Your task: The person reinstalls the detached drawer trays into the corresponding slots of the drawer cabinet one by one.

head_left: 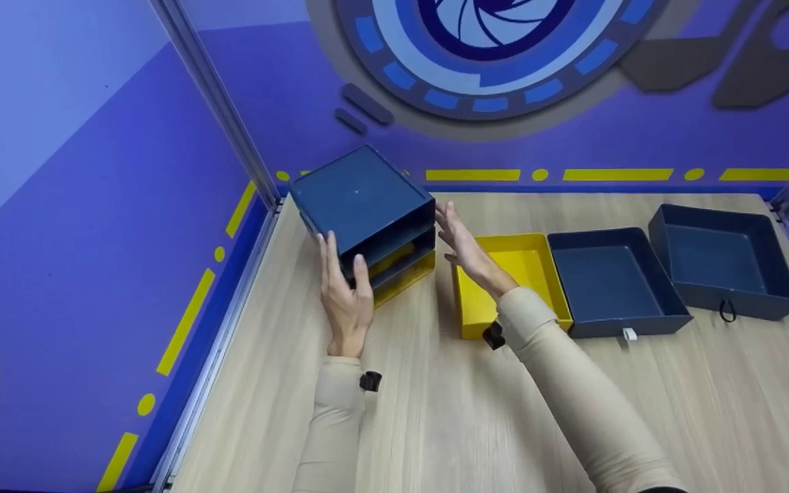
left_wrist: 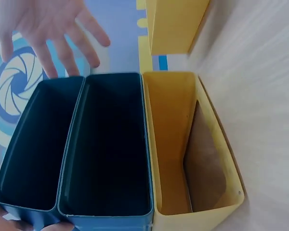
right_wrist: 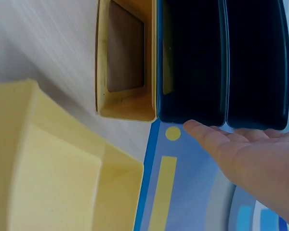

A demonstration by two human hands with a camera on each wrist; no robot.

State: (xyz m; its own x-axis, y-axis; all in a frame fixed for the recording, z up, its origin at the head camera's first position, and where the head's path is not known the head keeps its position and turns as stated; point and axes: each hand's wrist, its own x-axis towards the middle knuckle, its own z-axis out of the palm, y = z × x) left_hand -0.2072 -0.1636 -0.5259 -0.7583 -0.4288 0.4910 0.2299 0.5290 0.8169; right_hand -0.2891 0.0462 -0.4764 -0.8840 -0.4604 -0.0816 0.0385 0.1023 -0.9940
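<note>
A stack of drawer housings [head_left: 360,195], two dark blue ones over a yellow one, stands at an angle near the left wall. Their open fronts show hollow insides in both wrist views. My left hand [head_left: 348,298] rests against the stack's left side with straight fingers, its thumb by the front edge. My right hand [head_left: 464,246] is held flat at the right side, fingers extended; in the right wrist view the right hand [right_wrist: 260,159] lies along the dark blue housings [right_wrist: 221,62]. Whether all its fingertips touch is hard to tell.
Right of the stack, a yellow drawer [head_left: 518,263] sits beneath my right forearm. Beside it are a dark blue drawer [head_left: 614,281] with a white tab and another dark blue drawer [head_left: 727,253] with a black loop. Purple walls [head_left: 216,171] bound the wooden table [head_left: 422,411].
</note>
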